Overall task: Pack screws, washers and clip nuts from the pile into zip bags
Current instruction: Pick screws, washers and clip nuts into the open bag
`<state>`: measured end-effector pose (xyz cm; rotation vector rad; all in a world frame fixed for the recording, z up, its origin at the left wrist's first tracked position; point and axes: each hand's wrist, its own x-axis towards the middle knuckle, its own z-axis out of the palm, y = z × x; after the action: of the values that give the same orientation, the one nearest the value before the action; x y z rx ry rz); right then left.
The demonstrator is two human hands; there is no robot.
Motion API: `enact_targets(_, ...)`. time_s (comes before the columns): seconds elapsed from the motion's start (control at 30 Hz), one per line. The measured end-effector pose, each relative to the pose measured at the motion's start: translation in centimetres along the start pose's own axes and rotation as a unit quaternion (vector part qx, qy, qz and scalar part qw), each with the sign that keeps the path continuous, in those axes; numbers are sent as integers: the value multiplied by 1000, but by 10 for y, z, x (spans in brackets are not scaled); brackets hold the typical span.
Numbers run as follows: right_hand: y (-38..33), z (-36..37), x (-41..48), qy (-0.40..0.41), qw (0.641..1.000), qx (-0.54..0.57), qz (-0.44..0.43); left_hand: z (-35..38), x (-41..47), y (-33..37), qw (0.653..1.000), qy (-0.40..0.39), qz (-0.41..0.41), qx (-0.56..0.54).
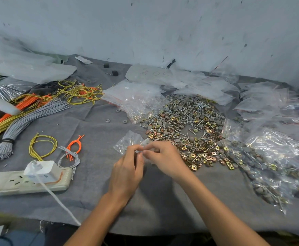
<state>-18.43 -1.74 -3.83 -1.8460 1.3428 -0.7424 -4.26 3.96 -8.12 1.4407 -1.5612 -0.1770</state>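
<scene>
A big pile of screws, grey washers and brass clip nuts [186, 126] lies on the grey cloth, right of centre. Just left of its near edge I hold a small clear zip bag [129, 142] between both hands. My left hand [127, 171] pinches the bag's near edge with its fingertips. My right hand [164, 159] meets it at the same edge, fingers curled on the plastic. What is inside the bag is hard to make out.
Filled zip bags [269, 167] lie heaped at the right, empty bags [132, 96] behind the pile. At the left are bundles of grey, orange and yellow wires [29, 112], small wire loops [42, 146] and a power strip with a white charger [29, 178].
</scene>
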Motion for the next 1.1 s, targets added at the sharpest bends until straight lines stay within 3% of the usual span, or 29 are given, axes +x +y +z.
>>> enact_targets(0.1,-5,9,4,8,995,-102,13,1,0,-3,1000,4,0,-2)
enact_targets(0.2,-8,15,3,53,965,-255,-34,2,0,-5,1000,8,5,-1)
enact_targets(0.27,-8,15,1,55,951,-298,-60,2,1,-4,1000,18,7,4)
enact_targets(0.6,4,-80,-12,48,990,-132,0,3,2,-3,1000,19,12,1)
enact_targets(0.8,29,-119,-12,-29,970,-239,28,1,2,-2,1000,17,7,-2)
enact_targets(1.1,42,-90,6,-70,940,-330,43,0,2,1,1000,19,-1,4)
